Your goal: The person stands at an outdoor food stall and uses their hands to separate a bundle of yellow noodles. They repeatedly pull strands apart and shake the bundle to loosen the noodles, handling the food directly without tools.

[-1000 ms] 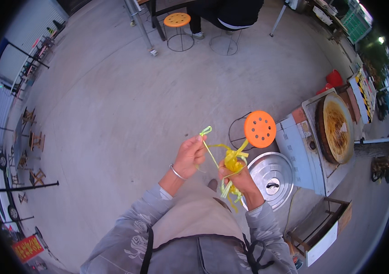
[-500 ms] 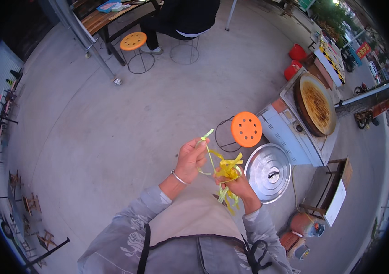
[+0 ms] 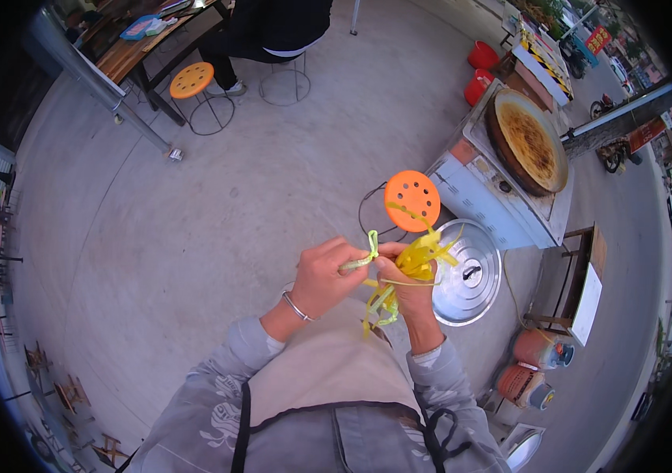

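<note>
Both hands are raised in front of my apron and almost touch. My left hand [image 3: 326, 272], a silver bangle on its wrist, pinches a pale green plastic ribbon [image 3: 373, 243] whose small loop stands up between the hands. A bunch of crinkled yellow ribbons [image 3: 415, 258] is gripped in my right hand [image 3: 413, 298], with loose ends sticking out above and dangling below the palm. More green strips [image 3: 388, 303] hang under that hand. The thumb and a finger of the right hand reach toward the green loop; whether they touch it I cannot tell.
Beyond my hands are an orange stool [image 3: 412, 201] and a large metal lid [image 3: 468, 276]. A stove with a wide round pan [image 3: 526, 142] stands at right, near gas cylinders [image 3: 526, 385] and a low table [image 3: 580, 303]. A seated person [image 3: 281, 27] is at the far table [image 3: 119, 59].
My hands, apart before, have come together. The green ribbon, earlier stretched between them, now shows as a loop at my left fingertips. The whole view has shifted slightly.
</note>
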Demonstrator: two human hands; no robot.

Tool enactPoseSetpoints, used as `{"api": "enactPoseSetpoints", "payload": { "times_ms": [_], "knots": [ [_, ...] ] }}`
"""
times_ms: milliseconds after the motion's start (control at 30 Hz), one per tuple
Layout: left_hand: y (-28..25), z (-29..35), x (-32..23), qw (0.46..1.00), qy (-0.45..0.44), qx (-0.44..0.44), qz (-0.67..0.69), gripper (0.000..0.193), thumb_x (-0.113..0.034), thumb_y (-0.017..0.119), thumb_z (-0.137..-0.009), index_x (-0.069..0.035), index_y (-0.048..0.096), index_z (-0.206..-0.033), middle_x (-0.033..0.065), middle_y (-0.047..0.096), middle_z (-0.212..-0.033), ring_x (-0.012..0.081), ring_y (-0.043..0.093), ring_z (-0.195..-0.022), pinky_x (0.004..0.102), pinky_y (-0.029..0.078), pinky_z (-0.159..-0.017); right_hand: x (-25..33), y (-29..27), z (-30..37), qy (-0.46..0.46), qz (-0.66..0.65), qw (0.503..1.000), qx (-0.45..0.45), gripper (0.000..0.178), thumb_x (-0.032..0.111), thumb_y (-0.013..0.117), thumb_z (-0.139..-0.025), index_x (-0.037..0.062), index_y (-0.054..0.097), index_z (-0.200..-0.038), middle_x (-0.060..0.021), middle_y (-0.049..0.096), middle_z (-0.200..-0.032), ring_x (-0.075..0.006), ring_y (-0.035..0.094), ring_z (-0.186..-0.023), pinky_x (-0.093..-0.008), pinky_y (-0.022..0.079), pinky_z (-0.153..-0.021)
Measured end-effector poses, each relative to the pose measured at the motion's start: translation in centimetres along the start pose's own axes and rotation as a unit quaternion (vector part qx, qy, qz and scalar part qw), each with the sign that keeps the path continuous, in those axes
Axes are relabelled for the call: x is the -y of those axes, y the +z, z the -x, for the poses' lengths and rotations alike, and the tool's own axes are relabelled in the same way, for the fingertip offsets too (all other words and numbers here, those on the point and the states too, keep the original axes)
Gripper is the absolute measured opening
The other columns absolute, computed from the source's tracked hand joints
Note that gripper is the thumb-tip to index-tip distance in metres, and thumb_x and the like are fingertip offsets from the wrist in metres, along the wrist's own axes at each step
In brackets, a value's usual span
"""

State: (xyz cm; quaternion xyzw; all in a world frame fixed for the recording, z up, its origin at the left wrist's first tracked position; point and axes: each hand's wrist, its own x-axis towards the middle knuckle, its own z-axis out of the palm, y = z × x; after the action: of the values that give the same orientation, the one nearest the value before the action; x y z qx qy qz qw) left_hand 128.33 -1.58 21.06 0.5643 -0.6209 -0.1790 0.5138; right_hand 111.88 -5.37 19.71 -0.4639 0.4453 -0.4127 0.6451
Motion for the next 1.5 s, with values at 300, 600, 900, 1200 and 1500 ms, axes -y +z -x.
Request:
{"api": "enactPoseSetpoints", "payload": {
  "times_ms": [300,600,900,1200,1500],
  "knots": [
    [0.2,0.5,-0.8,0.998,0.005,0.056,0.033,0.015,-0.002,0.069,-0.069,-0.005,0.067,-0.084,0.0023,0.052,-0.064,0.0119,0.051,-0.051,0.0277,0.040,-0.046,-1.9,-0.7,1.1,-0.092,0.052,0.994,-0.025,0.011,0.000,0.066,-0.080,0.0027,0.067,-0.091,0.0017,0.063,-0.075,-0.0060,0.056,-0.064,-0.0221,0.046,-0.057],
    [-0.9,0.1,0.4,0.917,-0.184,0.070,0.347,0.018,-0.004,0.067,-0.077,-0.002,0.066,-0.095,0.0022,0.066,-0.088,0.0134,0.062,-0.082,0.0270,0.050,-0.076,0.1,-0.4,2.0,-0.023,0.009,0.998,-0.056,0.008,-0.003,0.065,-0.079,0.0014,0.063,-0.086,-0.0001,0.060,-0.071,-0.0071,0.055,-0.061,-0.0226,0.045,-0.055],
    [-1.8,-0.5,-2.0,0.985,0.017,0.128,0.117,0.011,-0.001,0.069,-0.077,-0.004,0.066,-0.088,0.0086,0.069,-0.085,0.0221,0.068,-0.075,0.0299,0.053,-0.065,0.5,-0.4,3.6,-0.070,0.087,0.993,-0.039,0.011,-0.004,0.067,-0.076,0.0022,0.064,-0.084,0.0028,0.059,-0.074,-0.0053,0.055,-0.066,-0.0214,0.043,-0.058],
    [-2.0,0.9,-2.5,0.986,0.050,0.147,0.063,0.012,-0.001,0.070,-0.074,-0.005,0.065,-0.084,0.0073,0.067,-0.078,0.0228,0.066,-0.069,0.0300,0.053,-0.060,-0.5,-0.2,4.9,-0.080,0.129,0.986,-0.074,0.012,0.002,0.071,-0.074,0.0017,0.063,-0.084,0.0017,0.060,-0.072,-0.0061,0.055,-0.063,-0.0241,0.045,-0.056],
    [-0.8,2.1,-2.8,0.983,0.154,0.090,-0.036,0.017,0.002,0.069,-0.066,-0.004,0.057,-0.077,0.0092,0.059,-0.071,0.0260,0.061,-0.063,0.0332,0.051,-0.055,-0.7,0.1,5.8,-0.146,0.191,0.968,-0.066,0.014,0.005,0.071,-0.073,0.0021,0.065,-0.084,-0.0005,0.062,-0.065,-0.0085,0.057,-0.057,-0.0257,0.047,-0.055]
  ]
}}
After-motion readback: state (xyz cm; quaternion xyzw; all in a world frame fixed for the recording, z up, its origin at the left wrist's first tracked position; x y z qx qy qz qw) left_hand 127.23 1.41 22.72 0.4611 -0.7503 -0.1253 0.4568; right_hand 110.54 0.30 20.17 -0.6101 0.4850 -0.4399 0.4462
